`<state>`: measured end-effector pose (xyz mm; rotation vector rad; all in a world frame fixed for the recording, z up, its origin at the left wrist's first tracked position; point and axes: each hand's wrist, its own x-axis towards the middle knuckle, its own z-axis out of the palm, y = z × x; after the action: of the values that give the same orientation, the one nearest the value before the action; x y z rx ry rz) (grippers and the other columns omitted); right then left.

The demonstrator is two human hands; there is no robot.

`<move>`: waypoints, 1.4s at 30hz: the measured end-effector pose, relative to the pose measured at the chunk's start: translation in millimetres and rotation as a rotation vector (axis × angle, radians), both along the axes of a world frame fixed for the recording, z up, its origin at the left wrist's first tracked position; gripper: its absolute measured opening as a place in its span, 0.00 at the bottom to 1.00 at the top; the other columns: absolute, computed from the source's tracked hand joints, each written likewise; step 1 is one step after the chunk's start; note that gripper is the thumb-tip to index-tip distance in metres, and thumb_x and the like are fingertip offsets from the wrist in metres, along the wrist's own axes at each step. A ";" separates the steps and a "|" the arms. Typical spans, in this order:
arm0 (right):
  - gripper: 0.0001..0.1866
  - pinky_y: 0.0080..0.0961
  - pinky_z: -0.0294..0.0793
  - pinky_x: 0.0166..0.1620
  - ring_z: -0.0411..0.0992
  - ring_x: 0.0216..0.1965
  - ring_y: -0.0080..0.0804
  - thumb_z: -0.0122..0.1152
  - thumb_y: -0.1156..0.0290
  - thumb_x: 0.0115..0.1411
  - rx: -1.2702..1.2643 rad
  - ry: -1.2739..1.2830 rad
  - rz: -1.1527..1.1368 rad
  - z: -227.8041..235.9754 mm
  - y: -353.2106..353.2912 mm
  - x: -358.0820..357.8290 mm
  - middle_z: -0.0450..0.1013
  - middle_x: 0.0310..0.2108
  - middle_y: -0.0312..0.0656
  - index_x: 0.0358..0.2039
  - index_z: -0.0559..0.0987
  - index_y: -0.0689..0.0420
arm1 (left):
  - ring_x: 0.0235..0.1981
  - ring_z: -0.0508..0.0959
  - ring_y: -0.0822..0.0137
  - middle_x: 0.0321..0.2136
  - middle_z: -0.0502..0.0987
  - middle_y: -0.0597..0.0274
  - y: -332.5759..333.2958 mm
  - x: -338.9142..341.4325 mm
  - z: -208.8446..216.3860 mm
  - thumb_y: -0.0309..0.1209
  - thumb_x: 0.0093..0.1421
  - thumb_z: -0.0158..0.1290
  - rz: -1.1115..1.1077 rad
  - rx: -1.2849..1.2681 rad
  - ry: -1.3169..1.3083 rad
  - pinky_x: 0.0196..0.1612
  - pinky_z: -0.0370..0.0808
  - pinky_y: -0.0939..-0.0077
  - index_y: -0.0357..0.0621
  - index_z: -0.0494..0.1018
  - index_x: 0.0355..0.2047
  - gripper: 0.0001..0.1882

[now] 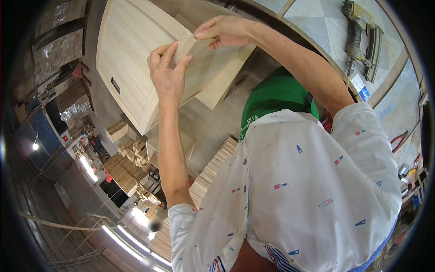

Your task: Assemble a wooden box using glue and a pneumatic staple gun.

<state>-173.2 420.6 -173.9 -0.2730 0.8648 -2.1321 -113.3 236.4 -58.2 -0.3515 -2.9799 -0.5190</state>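
A pale wooden cabinet (136, 54) with a grooved panel and a small dark rectangular slot fills the upper middle. My left hand (167, 75) grips its near upper corner, with the thumb on one side of the edge and the fingers on the other. Just to the right, my right hand (226, 31) pinches the same corner edge between thumb and curled fingers. Whether a small separate part sits under the right fingertips, I cannot tell.
On the bench (317, 20) at right lies a nail gun (358, 34) with a hose. Red-handled pliers (399, 139) are below it. Stacked wood blocks (120, 170) and a pile of slats (210, 170) stand on the floor. A green apron (274, 97) hangs at my waist.
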 end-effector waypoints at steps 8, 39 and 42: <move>0.16 0.23 0.71 0.42 0.67 0.43 0.21 0.59 0.59 0.63 0.072 0.026 0.032 2.4 1.6 -4.6 0.72 0.41 0.32 0.44 0.78 0.58 | 0.46 0.71 0.63 0.41 0.72 0.61 4.1 -1.0 2.7 0.32 0.46 0.67 0.020 -0.007 -0.009 0.51 0.69 0.70 0.43 0.77 0.46 0.24; 0.23 0.26 0.71 0.50 0.71 0.44 0.26 0.65 0.66 0.56 0.496 0.282 -0.528 43.9 114.4 74.6 0.75 0.42 0.38 0.51 0.75 0.59 | 0.30 0.78 0.75 0.28 0.80 0.63 130.7 -4.2 47.6 0.29 0.58 0.56 -0.105 0.475 -0.619 0.34 0.72 0.83 0.35 0.79 0.34 0.09; 0.23 0.25 0.71 0.51 0.71 0.45 0.27 0.66 0.66 0.55 0.585 0.336 -0.495 52.7 113.7 75.8 0.75 0.42 0.39 0.50 0.75 0.59 | 0.23 0.78 0.72 0.23 0.80 0.58 124.1 -6.0 46.1 0.29 0.55 0.55 -0.187 0.373 -0.550 0.29 0.72 0.76 0.37 0.80 0.31 0.08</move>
<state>-97.4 534.3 -121.3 -0.1165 1.8604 -2.1740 -119.4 360.6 -12.1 -0.5245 -3.2553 -1.3679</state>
